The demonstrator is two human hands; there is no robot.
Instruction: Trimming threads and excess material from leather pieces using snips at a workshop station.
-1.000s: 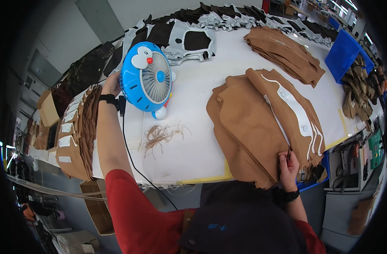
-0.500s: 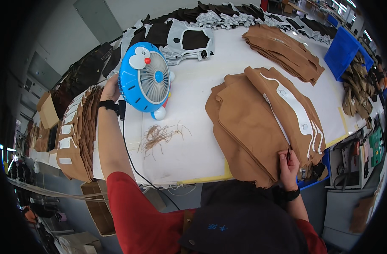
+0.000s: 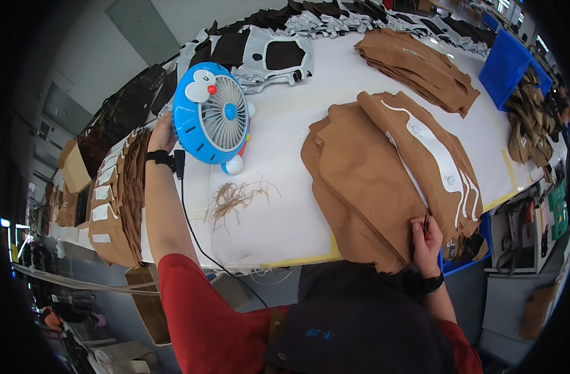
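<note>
A blue and white cartoon-faced desk fan [image 3: 191,134] stands on the table, its round grille turned toward the right. My left hand [image 3: 163,132] grips it from the left side and back; most of the fingers are hidden behind the casing. At the table's front right, my right hand [image 3: 427,246] is closed around a small dark pointed tool [image 3: 426,223], mostly covered by the fingers. That hand rests at the lower end of a pile of brown fabric pieces [image 3: 366,174]. Its folded-over top piece carries a white curved panel [image 3: 433,149].
Loose brown threads [image 3: 235,201] lie between fan and pile. A second brown stack [image 3: 416,65] lies at the back right, near a blue bin [image 3: 506,68]. Brown pieces with white patches [image 3: 113,187] hang together at left. A black cable [image 3: 204,252] runs past my left forearm.
The fan has turned slightly to the left with my left hand on it. My right hand stays at the pile's lower end with the tool.
</note>
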